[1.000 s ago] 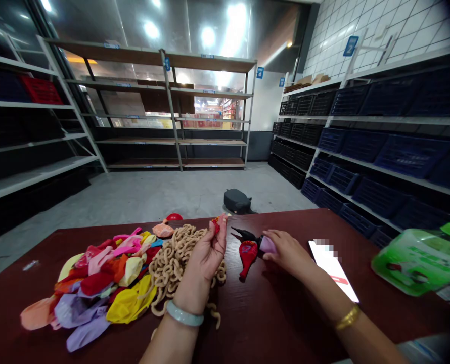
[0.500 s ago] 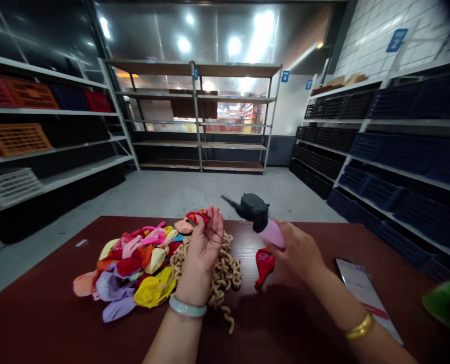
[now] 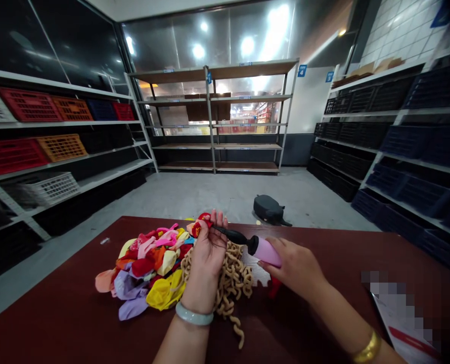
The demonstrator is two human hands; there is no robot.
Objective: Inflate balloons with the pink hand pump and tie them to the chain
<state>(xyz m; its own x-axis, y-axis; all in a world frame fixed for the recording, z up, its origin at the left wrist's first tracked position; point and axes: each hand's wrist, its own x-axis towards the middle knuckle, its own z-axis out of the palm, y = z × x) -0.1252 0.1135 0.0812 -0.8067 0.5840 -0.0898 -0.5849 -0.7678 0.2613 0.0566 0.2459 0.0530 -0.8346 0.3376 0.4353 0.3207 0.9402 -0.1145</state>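
My left hand, palm up, has its fingers closed on a red balloon with yellow print. In my right hand is a pink balloon pump, held level. Its black nozzle points left, and the tip meets the fingers of my left hand beside the red balloon; whether it sits inside the neck is hidden. Under my left wrist lies a heap of tan curled pieces. Left of it is a pile of limp balloons in many colours. Another red balloon lies partly behind my right hand.
The dark red table carries a flat, partly blurred object at right. Beyond the table, a black bag is on the floor. Shelves with crates stand left and right, and a rack stands at the back.
My right hand has brought the pump nozzle from above the table to my left hand's fingertips. The view has turned slightly left, and the black bag now shows separate from the pump.
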